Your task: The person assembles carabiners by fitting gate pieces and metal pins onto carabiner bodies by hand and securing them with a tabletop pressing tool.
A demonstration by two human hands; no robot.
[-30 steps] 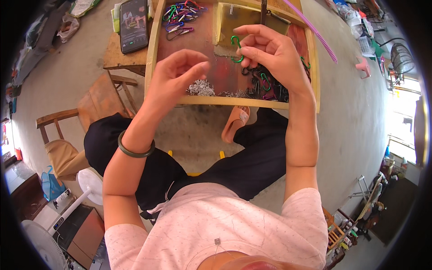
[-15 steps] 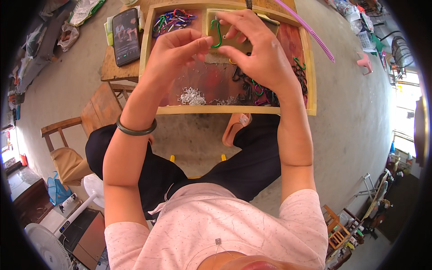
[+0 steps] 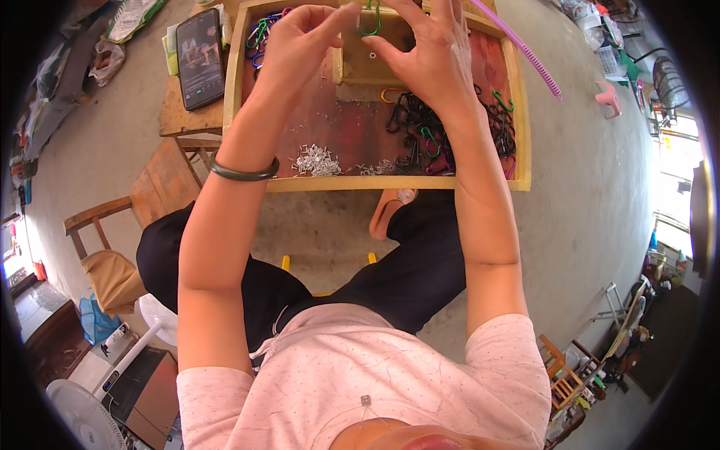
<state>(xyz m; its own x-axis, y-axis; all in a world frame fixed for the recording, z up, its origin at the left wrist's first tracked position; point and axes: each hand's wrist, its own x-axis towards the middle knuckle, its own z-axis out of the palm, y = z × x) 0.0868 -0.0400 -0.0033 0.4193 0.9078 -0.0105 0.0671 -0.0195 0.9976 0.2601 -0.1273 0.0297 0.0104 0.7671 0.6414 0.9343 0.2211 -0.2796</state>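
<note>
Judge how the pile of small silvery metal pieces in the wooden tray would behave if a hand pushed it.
The silvery pieces lie loose and tiny, so they would probably scatter rather than move together. They look light. The wooden tray has a raised rim, likely stopping them.

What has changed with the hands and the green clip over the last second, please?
Both hands have moved away from the body, toward the far side of the wooden tray. The right hand keeps hold of the green clip, and the left hand has closed in, its fingertips now at the clip. The pile of black clips, the small metal pieces and the phone lie as before.
</note>
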